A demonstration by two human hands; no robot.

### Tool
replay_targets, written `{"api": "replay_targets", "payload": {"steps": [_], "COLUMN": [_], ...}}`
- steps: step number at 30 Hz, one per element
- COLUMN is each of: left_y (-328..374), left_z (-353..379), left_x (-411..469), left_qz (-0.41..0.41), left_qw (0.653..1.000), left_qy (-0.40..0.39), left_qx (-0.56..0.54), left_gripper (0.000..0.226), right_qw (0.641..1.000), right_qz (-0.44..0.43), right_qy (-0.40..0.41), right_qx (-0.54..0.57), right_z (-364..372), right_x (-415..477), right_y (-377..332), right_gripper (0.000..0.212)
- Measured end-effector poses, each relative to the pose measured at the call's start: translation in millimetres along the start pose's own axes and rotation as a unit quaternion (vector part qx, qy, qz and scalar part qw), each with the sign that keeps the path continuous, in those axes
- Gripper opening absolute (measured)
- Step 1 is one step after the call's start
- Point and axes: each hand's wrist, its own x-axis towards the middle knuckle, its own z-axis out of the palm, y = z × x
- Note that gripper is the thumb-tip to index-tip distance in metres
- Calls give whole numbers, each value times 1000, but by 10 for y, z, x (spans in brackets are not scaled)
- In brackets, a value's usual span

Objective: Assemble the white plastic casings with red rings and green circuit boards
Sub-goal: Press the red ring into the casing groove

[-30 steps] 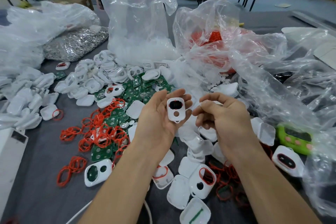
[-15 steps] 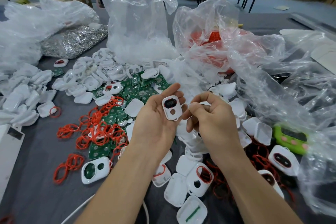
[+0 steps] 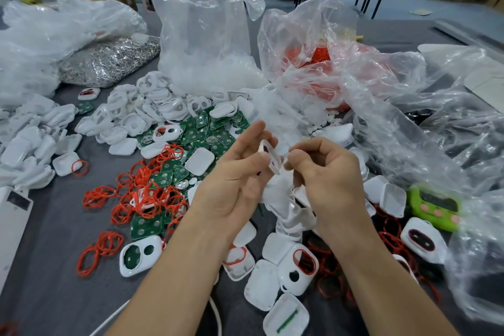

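Observation:
My left hand (image 3: 236, 180) and my right hand (image 3: 331, 177) meet above the table's middle, both gripping one white casing (image 3: 270, 155) turned nearly on edge between them. Left fingers reach up behind it; right fingertips pinch its near side. Its window looks dark with a reddish rim. Green circuit boards (image 3: 215, 131) lie in a heap just beyond my hands. Loose red rings (image 3: 141, 194) spread to the left. White casing halves (image 3: 152, 109) are piled at the back left, and more (image 3: 275, 273) lie below my wrists.
Crumpled clear plastic bags (image 3: 207, 44) stand behind and to the right, one holding red rings (image 3: 321, 57). A bag of silvery metal parts (image 3: 106, 60) lies far left. A green timer (image 3: 433, 206) sits at right. A white box edge (image 3: 11, 215) is at left.
The casing, held face up in my left palm before, is now tilted on edge. My right hand has closed in and taken hold of it too.

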Motion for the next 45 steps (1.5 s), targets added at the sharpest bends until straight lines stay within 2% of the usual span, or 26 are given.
{"api": "replay_targets", "payload": {"steps": [2, 5, 10, 16, 20, 24, 28, 34, 40, 45], "left_y": [4, -3, -67, -125, -143, -141, -156, -163, -155, -147], "left_z": [-30, -40, -31, -28, -15, -15, -8, -11, -12, -13], "left_x": [-4, 7, 6, 13, 15, 18, 24, 25, 15, 6], "left_qz": [14, 34, 49, 71, 70, 74, 80, 75, 61, 58], "left_qw": [999, 995, 989, 982, 981, 982, 983, 985, 988, 989], "left_qy": [-17, -25, -42, -21, -14, -12, -24, -28, -40, -44], "left_qx": [27, 87, 130, 176, 182, 175, 162, 154, 137, 127], "left_gripper": [50, 63, 63, 70, 69, 67, 68, 66, 67, 66], "right_qw": [1000, 1000, 997, 973, 959, 946, 953, 966, 981, 975], "right_qz": [-2, 1, -31, -112, -132, -152, -131, -119, -94, -113], "right_qy": [22, 6, 7, 56, 83, 97, 93, 40, 9, 5], "right_qx": [-8, -6, -73, -195, -235, -269, -256, -225, -168, -190], "right_z": [-44, -85, -91, -79, -43, -24, -67, -151, -196, -193], "right_x": [32, 47, 26, -42, -79, -70, -3, 62, 125, 116], "right_y": [18, 6, -10, -38, -37, 2, 25, 43, 71, 54], "right_gripper": [18, 22, 29, 19, 9, 9, 8, 10, 23, 17]}}
